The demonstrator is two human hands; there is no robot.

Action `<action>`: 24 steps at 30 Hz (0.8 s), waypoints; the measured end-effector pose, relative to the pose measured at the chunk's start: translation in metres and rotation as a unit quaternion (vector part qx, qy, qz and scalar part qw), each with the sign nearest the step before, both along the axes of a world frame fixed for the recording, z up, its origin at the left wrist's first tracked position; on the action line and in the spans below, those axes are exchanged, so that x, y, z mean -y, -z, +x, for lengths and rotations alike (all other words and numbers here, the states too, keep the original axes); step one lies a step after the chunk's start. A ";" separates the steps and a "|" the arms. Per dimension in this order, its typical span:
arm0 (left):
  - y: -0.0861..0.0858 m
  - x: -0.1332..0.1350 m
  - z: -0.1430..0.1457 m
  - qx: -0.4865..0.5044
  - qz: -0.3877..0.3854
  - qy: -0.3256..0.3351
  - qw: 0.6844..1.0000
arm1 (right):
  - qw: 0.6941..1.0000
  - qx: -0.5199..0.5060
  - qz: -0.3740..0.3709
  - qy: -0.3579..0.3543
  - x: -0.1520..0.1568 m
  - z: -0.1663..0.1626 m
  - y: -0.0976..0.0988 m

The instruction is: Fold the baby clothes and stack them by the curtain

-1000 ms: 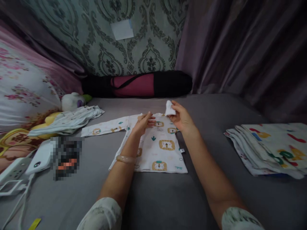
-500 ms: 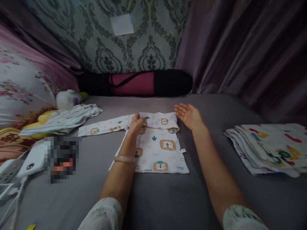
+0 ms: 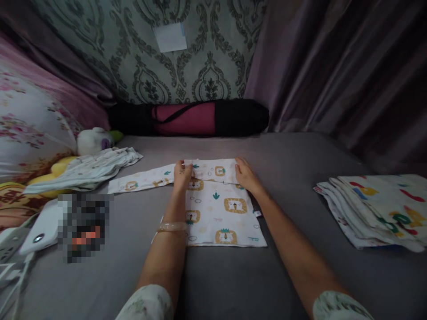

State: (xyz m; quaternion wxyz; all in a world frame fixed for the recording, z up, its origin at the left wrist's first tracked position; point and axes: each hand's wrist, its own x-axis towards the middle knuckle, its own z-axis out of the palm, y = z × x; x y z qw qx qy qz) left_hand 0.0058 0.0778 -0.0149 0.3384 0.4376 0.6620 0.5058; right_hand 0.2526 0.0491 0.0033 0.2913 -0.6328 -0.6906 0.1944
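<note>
A small white long-sleeved shirt (image 3: 216, 222) printed with lion faces and green leaves lies on the grey bed sheet. One sleeve is folded across its top, while the other stretches out to the left. My left hand (image 3: 183, 174) grips the folded cloth at the upper left, thumb on top. At the upper right, my right hand (image 3: 246, 174) is closed round the end of the folded sleeve; its fingertips are partly hidden behind the cloth. A bracelet (image 3: 171, 226) circles my left wrist.
To the right lies a stack of folded printed clothes (image 3: 376, 209). Pale clothing (image 3: 96, 166) rests over yellow plush at left, near a white toy (image 3: 93, 141). A white device (image 3: 45, 226) with cables sits at lower left. A black and pink long bag (image 3: 187, 118) lies along the wall.
My right hand has come in leftward from open and taken hold of the folded sleeve's right end. My left hand has shifted slightly left, still on the cloth.
</note>
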 end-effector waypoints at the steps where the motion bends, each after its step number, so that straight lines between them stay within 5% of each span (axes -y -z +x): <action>1: 0.000 0.001 -0.001 -0.038 -0.001 -0.003 0.999 | 0.998 0.060 0.009 -0.014 0.004 -0.004 0.002; 8: -0.007 0.010 -0.001 -0.252 0.020 0.003 0.967 | 0.973 0.224 -0.029 -0.045 0.016 -0.014 0.006; 17: -0.005 0.010 0.000 -0.290 0.100 0.028 0.951 | 0.965 0.252 -0.069 -0.027 0.014 -0.018 0.009; 24: -0.005 0.009 0.000 -0.365 0.041 0.060 0.928 | 0.967 0.248 -0.062 0.008 0.013 -0.018 0.011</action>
